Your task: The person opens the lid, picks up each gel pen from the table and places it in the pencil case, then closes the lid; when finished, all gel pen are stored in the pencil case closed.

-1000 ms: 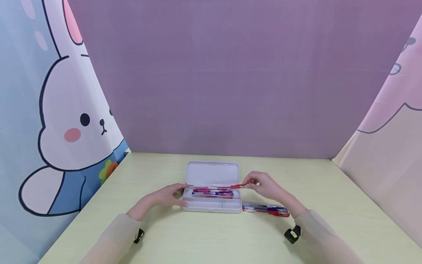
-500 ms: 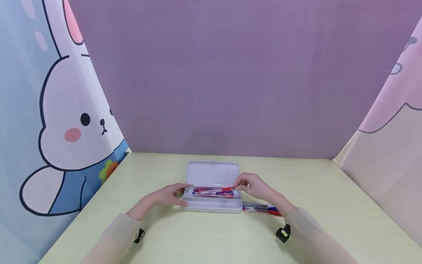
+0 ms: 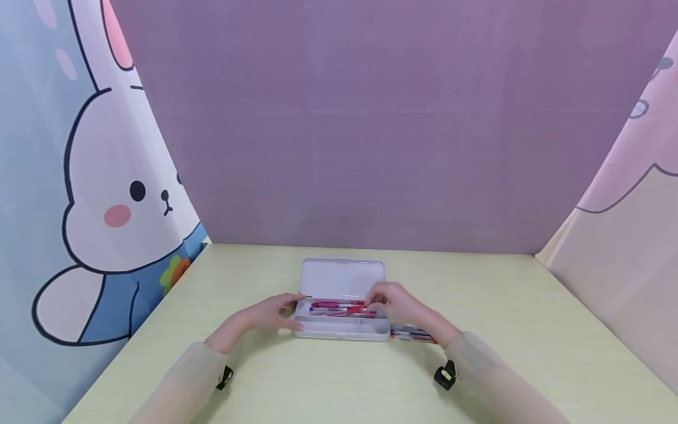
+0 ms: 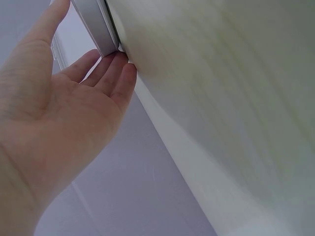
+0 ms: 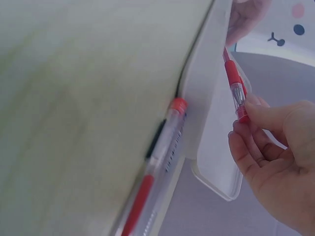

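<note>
An open white pencil case (image 3: 343, 277) lies on the table, its lid tipped back and several red and blue pens (image 3: 324, 305) in the long back compartment. My left hand (image 3: 267, 312) holds the case's left end, thumb at the front edge and fingers toward the back; the left wrist view shows fingertips against the case corner (image 4: 93, 24). Between thumb and fingers, my right hand (image 3: 398, 303) pinches a red gel pen (image 5: 232, 73) by one end. That pen slants over the others in the compartment. Its far end is hidden by the case wall in the right wrist view.
Several more pens (image 3: 413, 334) lie in a bunch on the table just right of the case, partly hidden by the right forearm. A divider splits the front compartment. Behind the pale table (image 3: 254, 265) stands a purple panel (image 3: 371, 147).
My right hand has moved left and slightly toward me, bringing the red gel pen from above the case's back edge down over the other pens. The left hand has stayed in place.
</note>
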{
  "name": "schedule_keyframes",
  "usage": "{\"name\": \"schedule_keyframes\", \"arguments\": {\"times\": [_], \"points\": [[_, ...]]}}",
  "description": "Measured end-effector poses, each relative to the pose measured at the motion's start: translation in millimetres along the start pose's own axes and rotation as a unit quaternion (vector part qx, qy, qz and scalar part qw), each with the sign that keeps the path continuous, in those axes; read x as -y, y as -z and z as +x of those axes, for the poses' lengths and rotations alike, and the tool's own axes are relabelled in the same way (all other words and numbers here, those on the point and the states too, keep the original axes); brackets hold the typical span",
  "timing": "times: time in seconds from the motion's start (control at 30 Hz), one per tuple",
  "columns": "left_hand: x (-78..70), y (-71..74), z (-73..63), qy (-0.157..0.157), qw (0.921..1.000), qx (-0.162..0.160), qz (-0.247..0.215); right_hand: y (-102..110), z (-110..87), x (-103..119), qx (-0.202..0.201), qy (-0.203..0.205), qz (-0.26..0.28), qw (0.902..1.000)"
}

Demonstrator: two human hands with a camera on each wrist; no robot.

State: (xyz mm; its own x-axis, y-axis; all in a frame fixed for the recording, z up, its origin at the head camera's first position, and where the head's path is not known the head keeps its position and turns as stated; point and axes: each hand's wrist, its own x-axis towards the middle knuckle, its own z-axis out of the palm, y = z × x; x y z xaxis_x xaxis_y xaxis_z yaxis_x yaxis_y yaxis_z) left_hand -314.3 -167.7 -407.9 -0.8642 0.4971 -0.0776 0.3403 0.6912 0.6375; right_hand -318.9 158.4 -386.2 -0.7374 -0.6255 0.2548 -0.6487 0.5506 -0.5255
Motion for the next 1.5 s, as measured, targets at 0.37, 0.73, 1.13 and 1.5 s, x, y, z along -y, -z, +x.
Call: {"name": "schedule_keyframes", "arguments": {"times": [0.37, 0.73, 1.13, 1.5], "points": [[1.6, -0.3, 0.3, -0.003, 1.0, 0.002, 0.002, -7.0, 2.4, -4.3, 0.016, 0.005, -0.009, 0.9998], [3.3, -1.2, 1.6, 0.001, 1.0, 0.002, -0.002, -12.7, 3.5, -9.0, 0.033, 0.002, -0.067, 0.9972], [0.1, -1.4, -0.8, 0.004, 1.0, 0.001, 0.002, -14.3, 3.2, -8.4, 0.037, -0.011, -0.052, 0.9979], [2.2, -2.2, 1.2, 0.005, 1.0, -0.004, 0.0, -12.9, 2.5, -7.8, 0.028, -0.025, -0.024, 0.999]]}}
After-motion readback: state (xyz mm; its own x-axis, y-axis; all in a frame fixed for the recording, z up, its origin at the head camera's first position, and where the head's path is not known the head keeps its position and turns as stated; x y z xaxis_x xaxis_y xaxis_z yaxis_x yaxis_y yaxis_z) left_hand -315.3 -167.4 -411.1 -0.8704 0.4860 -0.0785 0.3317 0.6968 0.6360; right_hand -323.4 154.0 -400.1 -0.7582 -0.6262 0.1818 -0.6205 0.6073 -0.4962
